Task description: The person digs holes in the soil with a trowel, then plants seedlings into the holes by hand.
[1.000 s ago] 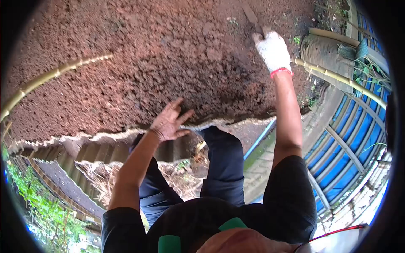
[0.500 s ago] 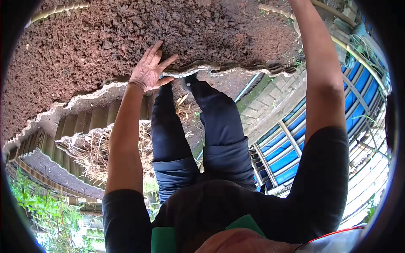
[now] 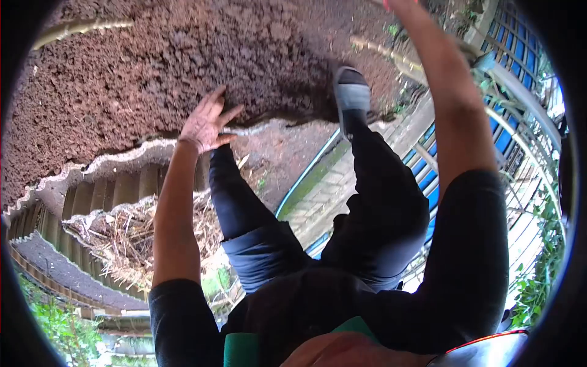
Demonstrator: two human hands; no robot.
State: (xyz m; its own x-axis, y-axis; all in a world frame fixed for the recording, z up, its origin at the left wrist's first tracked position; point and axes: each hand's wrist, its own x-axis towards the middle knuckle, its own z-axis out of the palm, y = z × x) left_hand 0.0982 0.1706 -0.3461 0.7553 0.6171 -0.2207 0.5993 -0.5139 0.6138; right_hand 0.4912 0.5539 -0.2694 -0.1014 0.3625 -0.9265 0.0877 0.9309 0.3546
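My left hand [image 3: 205, 124] is open with fingers spread, over the wavy edge [image 3: 147, 147] of a raised bed and the dark, crumbly soil [image 3: 214, 61] behind it. Nothing shows in its fingers. My right arm [image 3: 455, 92] reaches up to the top of the view, where my right hand [image 3: 400, 3] is mostly cut off by the frame edge, with a bit of red beside it. My foot in a grey slide sandal [image 3: 354, 95] is raised at the bed's edge, overlapping the soil.
Dry straw [image 3: 134, 235] fills a lower corrugated bed at left. A paved strip [image 3: 330, 180] runs diagonally beside a blue slatted structure [image 3: 516, 43] at right. A pale pole [image 3: 391, 54] lies near the upper right soil. Green plants [image 3: 55, 324] grow at lower left.
My right leg has swung right and up, bringing the sandal from below the bed's edge to over the soil. My left hand has shifted slightly left and down; my right arm has moved left.
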